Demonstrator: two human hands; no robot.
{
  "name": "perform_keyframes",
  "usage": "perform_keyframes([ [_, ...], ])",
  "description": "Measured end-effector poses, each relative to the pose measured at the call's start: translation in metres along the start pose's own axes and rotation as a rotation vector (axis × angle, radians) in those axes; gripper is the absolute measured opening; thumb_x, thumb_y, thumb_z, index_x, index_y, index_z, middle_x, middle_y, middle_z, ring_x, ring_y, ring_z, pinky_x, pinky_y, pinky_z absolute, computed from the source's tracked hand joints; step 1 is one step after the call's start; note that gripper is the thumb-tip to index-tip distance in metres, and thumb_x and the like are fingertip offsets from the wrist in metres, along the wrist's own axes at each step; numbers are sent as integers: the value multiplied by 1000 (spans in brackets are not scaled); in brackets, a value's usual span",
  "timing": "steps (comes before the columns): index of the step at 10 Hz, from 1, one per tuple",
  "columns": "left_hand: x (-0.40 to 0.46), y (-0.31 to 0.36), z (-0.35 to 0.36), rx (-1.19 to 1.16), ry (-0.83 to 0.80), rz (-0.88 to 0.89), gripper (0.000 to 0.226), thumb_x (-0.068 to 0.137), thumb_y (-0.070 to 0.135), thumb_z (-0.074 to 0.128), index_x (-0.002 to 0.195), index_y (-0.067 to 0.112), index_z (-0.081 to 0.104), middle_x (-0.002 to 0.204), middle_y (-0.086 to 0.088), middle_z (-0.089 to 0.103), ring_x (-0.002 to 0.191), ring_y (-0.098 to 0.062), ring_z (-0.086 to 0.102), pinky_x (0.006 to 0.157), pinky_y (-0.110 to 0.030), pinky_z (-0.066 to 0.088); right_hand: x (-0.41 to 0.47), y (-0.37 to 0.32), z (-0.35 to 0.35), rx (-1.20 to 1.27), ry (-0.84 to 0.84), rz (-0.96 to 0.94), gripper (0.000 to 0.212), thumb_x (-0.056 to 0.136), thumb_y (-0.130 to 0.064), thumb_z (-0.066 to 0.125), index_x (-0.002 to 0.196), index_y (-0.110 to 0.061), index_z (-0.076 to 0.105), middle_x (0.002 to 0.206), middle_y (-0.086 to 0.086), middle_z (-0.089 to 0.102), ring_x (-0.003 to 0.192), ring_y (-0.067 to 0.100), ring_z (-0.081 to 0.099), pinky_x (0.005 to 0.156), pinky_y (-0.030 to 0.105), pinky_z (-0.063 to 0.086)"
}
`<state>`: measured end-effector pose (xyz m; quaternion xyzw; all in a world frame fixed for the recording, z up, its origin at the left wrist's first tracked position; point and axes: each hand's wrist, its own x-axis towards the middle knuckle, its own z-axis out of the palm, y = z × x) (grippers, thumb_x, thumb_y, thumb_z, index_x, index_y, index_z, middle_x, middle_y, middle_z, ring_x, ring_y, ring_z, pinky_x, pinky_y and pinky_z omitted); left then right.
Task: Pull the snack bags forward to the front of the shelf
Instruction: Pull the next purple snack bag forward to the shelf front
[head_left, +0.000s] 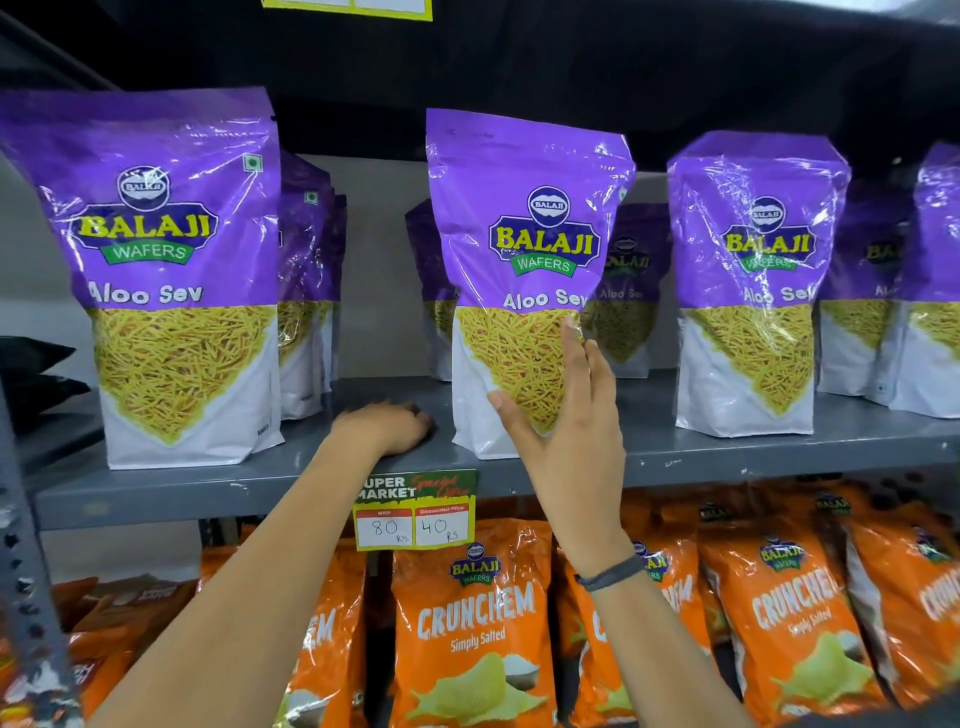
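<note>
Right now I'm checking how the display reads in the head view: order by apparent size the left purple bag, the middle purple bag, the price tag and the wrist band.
1. Left purple bag, probably only because it sits nearer the camera.
2. Middle purple bag, likely the same product.
3. Price tag.
4. Wrist band.

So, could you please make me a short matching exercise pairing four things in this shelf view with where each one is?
Things:
1. left hand
2. right hand
3. price tag
4. orange Crunchem bags

Places:
A. on the shelf below
B. open against the middle Aloo Sev bag
C. hanging from the grey shelf edge
D. resting on the shelf beside that bag

Pairs: 1-D, 2-B, 3-C, 4-A
</note>
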<state>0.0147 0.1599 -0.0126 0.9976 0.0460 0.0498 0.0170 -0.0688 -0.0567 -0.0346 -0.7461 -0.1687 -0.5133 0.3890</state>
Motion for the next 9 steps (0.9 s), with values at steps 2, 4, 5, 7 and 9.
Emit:
perform_keyframes([
  [2,-2,1,-1,-4,-2,-5,80,72,55,12,141,23,39,156,-11,34,144,-30,29,116,-53,27,2,3,7,10,1,3,81,84,-62,56,151,-30,23,151,12,36,138,27,38,86,42,54],
  [4,1,0,0,13,-12,-3,83,71,56,12,143,23,35,158,-9,29,145,-31,26,118,-52,25,3,4,11,-9,16,8,80,84,-61,57,150,-30,24,149,12,38,135,29,42,84,42,55],
  [5,0,0,-1,20,-12,-6,84,71,56,11,144,22,33,160,-9,26,146,-31,23,119,-53,22,2,4,13,-13,21,13,80,84,-62,56,150,-30,24,148,12,39,134,29,42,85,43,55],
  [7,-4,2,-3,14,-10,-1,84,70,56,12,142,23,36,158,-9,31,145,-31,26,118,-52,25,2,5,15,-35,33,10,80,84,-62,55,150,-28,26,148,13,40,133,30,44,82,43,56],
  [9,-4,2,-4,-14,2,-3,80,72,56,14,139,22,42,154,-11,38,140,-31,34,115,-52,29,3,7,5,131,-9,-1,79,86,-50,63,150,-27,23,151,9,36,139,22,37,94,32,48],
])
